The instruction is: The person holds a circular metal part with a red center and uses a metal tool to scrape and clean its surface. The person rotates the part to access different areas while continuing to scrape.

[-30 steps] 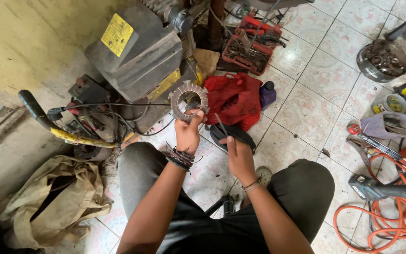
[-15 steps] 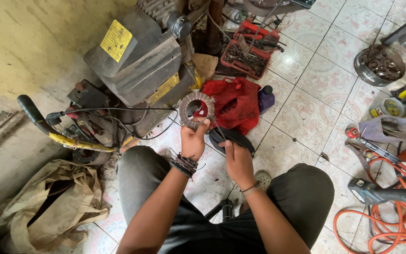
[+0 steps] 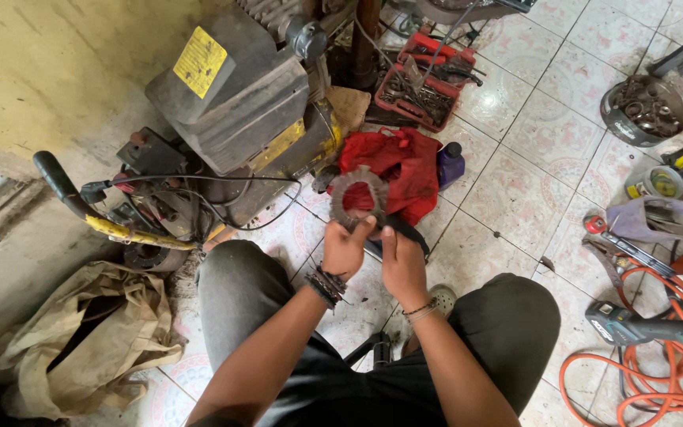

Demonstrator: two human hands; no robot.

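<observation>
My left hand [image 3: 347, 249] holds a flat, toothed metal ring [image 3: 356, 199] by its lower edge, upright in front of me. My right hand [image 3: 401, 259] is right beside it, fingers closed on a dark strip or tool [image 3: 409, 234] that touches the ring's lower right edge. Both hands are over the tiled floor between my knees. A red cloth [image 3: 396, 170] lies on the floor just behind the ring.
A dirty grey and yellow machine [image 3: 235, 111] with a handle [image 3: 73, 198] stands at the left. A red tray of tools [image 3: 424, 83] lies behind. At right are a tub of parts [image 3: 643, 109], orange cable [image 3: 658, 348], a power tool [image 3: 658, 328]. A beige sack [image 3: 81, 340] lies at the left.
My right hand has come up from the dark object to meet the left hand at the ring. The ring has dropped slightly toward me.
</observation>
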